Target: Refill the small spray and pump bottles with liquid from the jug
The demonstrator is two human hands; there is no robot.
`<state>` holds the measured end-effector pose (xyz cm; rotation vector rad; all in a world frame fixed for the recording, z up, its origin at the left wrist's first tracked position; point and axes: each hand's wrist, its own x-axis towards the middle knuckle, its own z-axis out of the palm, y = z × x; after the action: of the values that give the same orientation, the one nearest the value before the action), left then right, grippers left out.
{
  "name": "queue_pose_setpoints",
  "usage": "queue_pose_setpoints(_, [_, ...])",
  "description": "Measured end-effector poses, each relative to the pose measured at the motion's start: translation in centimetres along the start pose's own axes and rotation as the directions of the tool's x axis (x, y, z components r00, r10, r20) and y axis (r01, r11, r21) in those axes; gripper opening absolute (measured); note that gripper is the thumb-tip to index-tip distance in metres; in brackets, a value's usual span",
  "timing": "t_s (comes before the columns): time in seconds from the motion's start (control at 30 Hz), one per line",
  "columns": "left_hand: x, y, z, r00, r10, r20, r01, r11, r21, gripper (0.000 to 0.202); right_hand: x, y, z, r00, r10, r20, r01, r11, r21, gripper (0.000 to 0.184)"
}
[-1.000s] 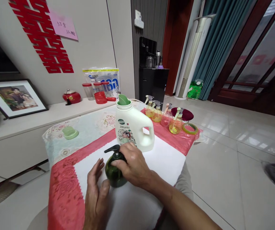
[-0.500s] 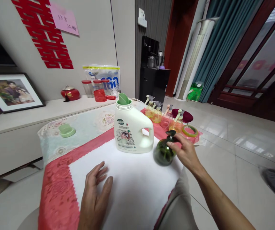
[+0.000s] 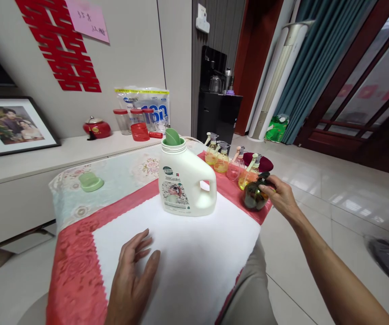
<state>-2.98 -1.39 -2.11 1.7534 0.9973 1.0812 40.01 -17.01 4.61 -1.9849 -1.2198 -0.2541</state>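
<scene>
To the right of the white detergent jug (image 3: 185, 180), at the table's far edge, the dark green pump bottle (image 3: 254, 196) is upright. The right hand (image 3: 280, 195) wraps its fingers around the bottle's neck and pump head, probably to steady it. Just behind it stand small spray bottles (image 3: 222, 158). In front of the jug, the left hand (image 3: 131, 275) lies flat on the white cloth (image 3: 197, 253), fingers slightly spread, holding nothing.
</scene>
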Motion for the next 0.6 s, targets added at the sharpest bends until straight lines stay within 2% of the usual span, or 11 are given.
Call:
queue_pose_setpoints(0.17, [-0.1, 0.3, 0.1, 1.000, -0.012, 0.003, 0.012, 1.000, 0.012, 0.054, 0.0, 1.0, 0.7, 1.000, 0.028, 0.009, -0.028, 1.000, 0.007, 0.036])
queue_pose_setpoints(0.37, [0.0, -0.5, 0.2, 1.000, 0.018, 0.006, -0.018, 1.000, 0.015, 0.054, -0.3, 0.4, 1.1, 0.996, 0.047, -0.073, -0.044, 0.998, 0.043, 0.043])
queue_pose_setpoints(0.5, [-0.2, -0.1, 0.5, 0.999, 0.033, -0.025, -0.033, 0.999, 0.026, 0.046, -1.9, -2.2, 0.5, 0.964, 0.068, -0.258, -0.062, 0.998, 0.030, 0.058])
queue_pose_setpoints(0.6, [-0.2, 0.4, 0.5, 1.000, 0.028, -0.010, -0.027, 0.998, 0.054, 0.042, -3.9, -5.2, 0.7, 0.878, 0.073, -0.473, -0.073, 0.997, 0.019, 0.054])
